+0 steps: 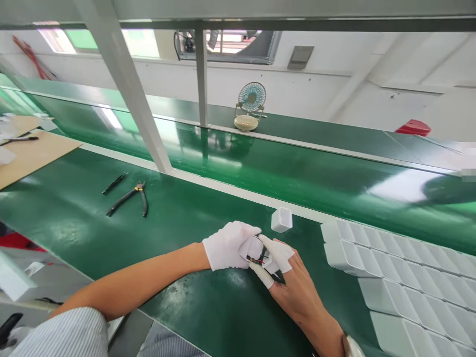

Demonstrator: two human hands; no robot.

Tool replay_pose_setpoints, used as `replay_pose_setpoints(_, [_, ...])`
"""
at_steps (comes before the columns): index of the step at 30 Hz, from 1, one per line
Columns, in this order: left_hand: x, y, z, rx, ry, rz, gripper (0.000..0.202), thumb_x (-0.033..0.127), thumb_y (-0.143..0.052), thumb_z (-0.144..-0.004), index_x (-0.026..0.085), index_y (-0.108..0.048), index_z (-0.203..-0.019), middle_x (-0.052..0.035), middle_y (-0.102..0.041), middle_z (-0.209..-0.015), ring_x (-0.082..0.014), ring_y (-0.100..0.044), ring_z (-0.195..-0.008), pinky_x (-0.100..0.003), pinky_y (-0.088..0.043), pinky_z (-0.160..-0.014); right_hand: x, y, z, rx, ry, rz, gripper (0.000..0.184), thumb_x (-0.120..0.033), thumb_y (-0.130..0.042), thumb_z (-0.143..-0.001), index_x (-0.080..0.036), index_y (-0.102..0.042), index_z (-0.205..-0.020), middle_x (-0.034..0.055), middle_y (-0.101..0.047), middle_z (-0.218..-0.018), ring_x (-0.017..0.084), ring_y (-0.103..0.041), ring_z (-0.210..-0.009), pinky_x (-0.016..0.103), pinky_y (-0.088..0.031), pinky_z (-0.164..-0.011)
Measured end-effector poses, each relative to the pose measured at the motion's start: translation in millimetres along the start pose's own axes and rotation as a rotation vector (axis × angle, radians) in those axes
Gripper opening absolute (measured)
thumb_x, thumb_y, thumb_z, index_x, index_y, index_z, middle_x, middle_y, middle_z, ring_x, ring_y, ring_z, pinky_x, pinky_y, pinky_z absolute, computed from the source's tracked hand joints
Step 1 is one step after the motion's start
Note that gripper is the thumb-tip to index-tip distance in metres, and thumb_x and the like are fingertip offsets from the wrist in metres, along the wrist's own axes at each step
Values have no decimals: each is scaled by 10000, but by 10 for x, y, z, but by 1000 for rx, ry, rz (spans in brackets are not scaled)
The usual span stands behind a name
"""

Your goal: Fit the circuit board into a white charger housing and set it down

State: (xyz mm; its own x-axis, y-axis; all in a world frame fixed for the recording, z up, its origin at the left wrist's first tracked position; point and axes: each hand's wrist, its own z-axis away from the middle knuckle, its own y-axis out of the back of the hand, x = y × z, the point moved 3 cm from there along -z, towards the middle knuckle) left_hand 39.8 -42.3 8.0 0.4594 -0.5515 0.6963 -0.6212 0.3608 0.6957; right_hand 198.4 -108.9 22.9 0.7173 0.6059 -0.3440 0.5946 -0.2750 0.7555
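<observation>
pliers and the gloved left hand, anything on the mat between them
Nothing: in the head view the green mat is bare between the pliers and the left hand.

This is a factory assembly line. A long green work surface runs across the scene, and beyond a white edge strip a glossy green conveyor belt runs alongside it, under a grey metal frame. Rows of identical white plastic casings lie at the right. Pliers and tweezers lie to the left, near cardboard sheets. A small desk fan stands on the far ledge below high windows.
</observation>
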Motion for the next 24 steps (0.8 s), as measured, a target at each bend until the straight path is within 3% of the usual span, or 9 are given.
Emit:
replay_pose_setpoints(2, [-11, 33, -6, 16, 35, -66, 480, 324, -792, -627, 235, -676, -1084, -59, -703, -932, -264, -641, -920, -371, -503, -829, 31, 31, 34, 20, -70, -49, 547, -393, -593, -947, -265, -447, -1459, 119, -678, -1155, 311, -679, -1043, 464, -604, -871])
replay_pose_setpoints(4, [-33, 70, -1, -41, 47, -59, 362, 368, -769, -692, 264, -706, -1032, -32, -697, -853, -237, -639, -861, -348, -500, -788, 69, 72, 58, 12, -85, -107, 488, -458, -530, -967, -260, -500, -1412, 113, -688, -1139, 293, -700, -985, 424, -621, -817])
replay_pose_setpoints(8, [-73, 171, 52, -148, 47, 129, 264, 355, -705, -799, 284, -734, -1052, -1, -700, -829, -167, -621, -757, -282, -498, -689, 126, 112, 35, -4, -126, -118, 347, -368, -457, -1008, -310, -587, -1325, 73, -720, -1094, 254, -725, -936, 374, -634, -775])
replay_pose_setpoints(15, [-165, 214, 179, -33, 239, 306, 429, 503, -698, -812, 268, -696, -1171, -20, -701, -1072, -161, -630, -850, -270, -526, -754, 42, 7, -6, 35, -57, -167, 423, -213, -573, -956, -283, -559, -1373, 104, -649, -1309, 264, -676, -1141, 418, -589, -967])
replay_pose_setpoints(20, [-200, 201, 213, -12, 209, 353, 417, 467, -496, -960, 248, -616, -1293, -49, -680, -1206, -174, -636, -918, -306, -535, -841, 102, -68, 62, -7, -213, -131, 402, -310, -600, -956, -258, -553, -1351, 82, -701, -1210, 245, -697, -1096, 396, -606, -940])
replay_pose_setpoints(24, [-184, 186, 230, 3, 181, 391, 500, 442, -469, -977, 257, -463, -1441, -55, -657, -1251, -150, -616, -836, -317, -541, -821, 82, -113, 44, 10, -153, -148, 343, -266, -580, -970, -256, -583, -1313, 95, -661, -1292, 238, -678, -1136, 389, -582, -981])
